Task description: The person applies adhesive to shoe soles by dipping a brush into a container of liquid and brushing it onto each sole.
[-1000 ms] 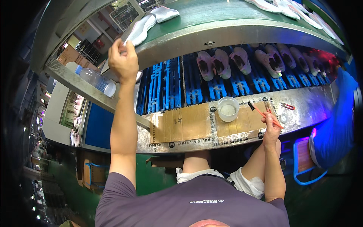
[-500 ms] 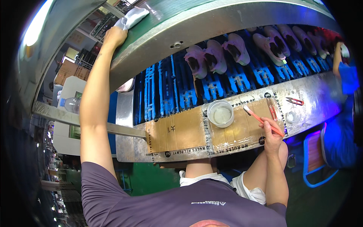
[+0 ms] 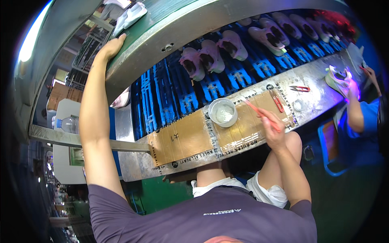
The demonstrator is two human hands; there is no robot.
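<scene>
Red brush [image 3: 253, 106] above black-lettered cardboard [image 3: 241, 131]

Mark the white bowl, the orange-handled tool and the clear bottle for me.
White bowl [image 3: 225, 124]: head view, near side of its wall.
Orange-handled tool [image 3: 253, 107]: head view, exposed part of the handle.
Clear bottle [image 3: 70, 124]: head view, side of its body.

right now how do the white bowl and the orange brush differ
The bowl is round and whitish; the brush is slim and orange. The bowl stands upright on the taped cardboard; the brush is held at a slant in the right hand. Neither touches the left hand.
</scene>
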